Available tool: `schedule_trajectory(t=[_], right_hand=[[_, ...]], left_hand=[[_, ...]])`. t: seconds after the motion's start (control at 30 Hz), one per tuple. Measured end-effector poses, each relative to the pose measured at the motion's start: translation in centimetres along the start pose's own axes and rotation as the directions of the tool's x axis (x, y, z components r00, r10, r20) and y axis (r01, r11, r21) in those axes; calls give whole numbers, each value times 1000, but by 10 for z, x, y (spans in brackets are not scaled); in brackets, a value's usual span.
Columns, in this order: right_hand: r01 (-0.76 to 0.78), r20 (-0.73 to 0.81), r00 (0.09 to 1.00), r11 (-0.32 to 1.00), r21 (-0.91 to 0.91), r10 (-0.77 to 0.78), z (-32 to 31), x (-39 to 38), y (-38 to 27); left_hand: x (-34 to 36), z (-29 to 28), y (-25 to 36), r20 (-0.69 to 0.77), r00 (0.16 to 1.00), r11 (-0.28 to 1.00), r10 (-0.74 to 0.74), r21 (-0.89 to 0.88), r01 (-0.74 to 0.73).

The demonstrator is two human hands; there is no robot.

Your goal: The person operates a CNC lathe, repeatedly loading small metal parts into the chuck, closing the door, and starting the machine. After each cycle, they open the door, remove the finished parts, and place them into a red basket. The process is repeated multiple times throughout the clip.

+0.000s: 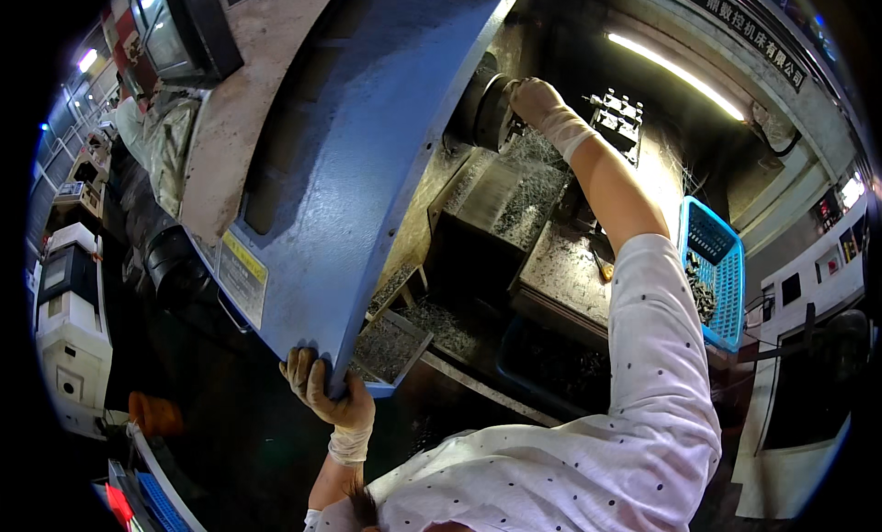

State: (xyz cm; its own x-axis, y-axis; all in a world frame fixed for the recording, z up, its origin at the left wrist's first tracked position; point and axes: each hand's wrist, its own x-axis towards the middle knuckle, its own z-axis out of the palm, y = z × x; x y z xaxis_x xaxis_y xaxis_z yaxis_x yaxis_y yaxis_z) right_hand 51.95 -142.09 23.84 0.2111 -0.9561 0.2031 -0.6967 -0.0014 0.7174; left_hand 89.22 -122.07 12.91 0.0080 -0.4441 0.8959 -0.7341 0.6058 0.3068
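Observation:
My left hand (330, 391), in a stained glove, grips the lower corner of a blue machine door (367, 155), its fingers over the front and its thumb at the edge. Inside the lathe, my right hand (536, 102), in a pale glove, is closed at the face of a dark round chuck (488, 105). Whatever the fingers hold there is hidden. Just right of that hand stands a tool block (616, 120) with several bolted holders. Metal shavings (533, 187) cover the bed below the chuck.
A blue plastic basket (726, 266) with small dark metal pieces stands right of my right arm. A lit tube lamp (675, 75) hangs inside. A chip tray (390, 348) sits below the door. An orange bucket (154, 413) and white machines (73, 339) lie left.

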Motion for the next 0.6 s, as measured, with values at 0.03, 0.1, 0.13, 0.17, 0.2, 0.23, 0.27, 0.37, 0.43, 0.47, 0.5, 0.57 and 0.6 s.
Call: schedule_trajectory(t=[0.03, 0.1, 0.13, 0.17, 0.2, 0.23, 0.27, 0.37, 0.43, 0.47, 0.5, 0.57, 0.6], right_hand=[[-65, 51, 997, 995, 82, 61, -2, 3, 1], [-203, 164, 972, 951, 235, 167, -5, 10, 6], [-182, 230, 965, 955, 236, 127, -15, 6, 10], [-194, 266, 956, 947, 254, 125, -9, 5, 11], [-206, 297, 947, 939, 274, 121, -3, 6, 12], [-223, 267, 953, 927, 302, 142, 2, 7, 9], [-239, 241, 957, 912, 334, 163, 7, 7, 4], [-445, 182, 894, 755, 481, 410, 15, 4, -10], [-543, 89, 768, 570, 617, 634, 47, 2, -13], [-619, 174, 719, 505, 601, 673, 31, 4, -17], [-624, 201, 707, 466, 627, 678, 19, 8, -22], [-547, 288, 735, 286, 787, 614, 3, -4, -16], [-656, 279, 688, 408, 636, 670, -5, -6, -22]], left_hand=[[0, 1, 0, 1, 1000, 1000, 5, -15, -5], [-1, 2, -2, 2, 1000, 999, 18, -44, -18], [-2, -1, -5, 54, 997, 998, 53, -32, -51], [-2, -6, -7, 67, 997, 994, 43, -107, -36], [0, -14, -8, 78, 996, 984, 38, -178, -23], [1, -22, -10, 90, 996, 970, 28, -242, -5], [2, -30, -17, 50, 999, 979, 18, -203, -7], [37, -42, -40, -58, 998, 999, -20, -48, 17], [89, -32, -35, -57, 998, 997, -22, -78, 18], [110, -27, -42, -34, 999, 999, 14, -41, -16], [133, -29, -51, -15, 998, 998, 61, 5, -61], [177, -7, -55, 5, 983, 981, 186, 63, -185], [195, 7, -59, 1, 974, 970, 225, 89, -224]])
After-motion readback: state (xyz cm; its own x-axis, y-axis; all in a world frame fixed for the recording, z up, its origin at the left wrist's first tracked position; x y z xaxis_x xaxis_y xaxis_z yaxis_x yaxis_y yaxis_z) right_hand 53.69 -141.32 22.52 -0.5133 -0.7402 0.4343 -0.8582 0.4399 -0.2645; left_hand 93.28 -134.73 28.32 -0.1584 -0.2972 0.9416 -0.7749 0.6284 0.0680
